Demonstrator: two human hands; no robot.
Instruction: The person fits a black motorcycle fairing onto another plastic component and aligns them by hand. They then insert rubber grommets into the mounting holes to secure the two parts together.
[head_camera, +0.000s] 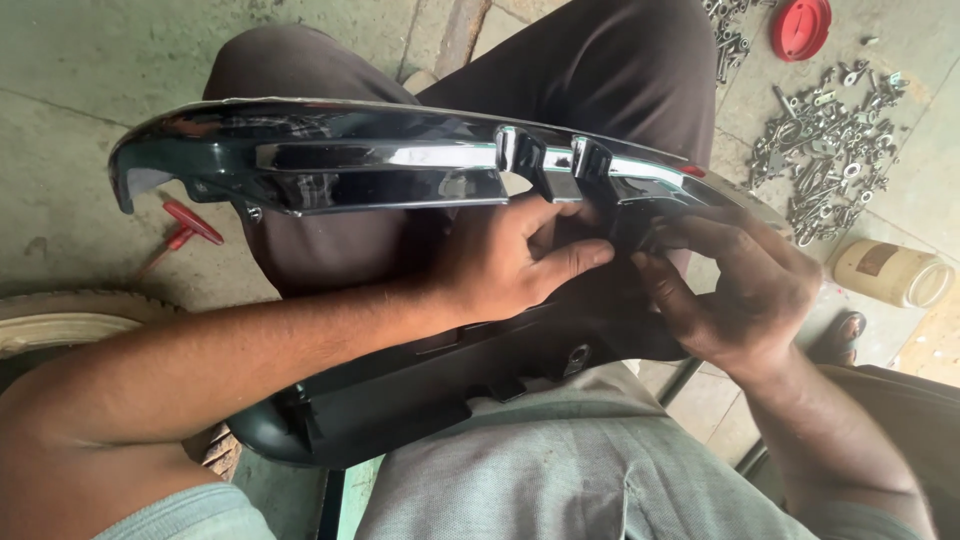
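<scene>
Carefully now, because both my hands are crowded onto the same small spot: the glossy black vehicle body panel (330, 165) lies across my lap, its shiny face turned away from me and its long chrome-bright edge running from the curved tip at the left to the bracket cluster near the middle right. My left hand (510, 262) is wrapped loosely on the panel's underside just below those moulded tabs, thumb stretched out toward the right, steadying rather than squeezing. My right hand (745, 295) is curled with its fingertips pinching at the dark mounting bracket (640, 215) at the panel's right end; whether something small sits between those fingertips I cannot tell, as they hide it. To do this well, I judge I should keep the left hand as the anchor and let only the right fingertips work, since the panel is long and would lever off my knees if I pushed hard at one end. A second matte black panel (400, 395) rests lower on my lap, touching my left forearm, so there is little room to drop my wrists. Free space lies out to the left over the concrete floor (70, 120), where a red-handled screwdriver (185, 228) lies under the panel's tip. To the right a heap of bolts and nuts (830, 150), a red lid (800, 27) and a cream plastic jar (893, 273) crowd the floor near my right elbow's swing.
</scene>
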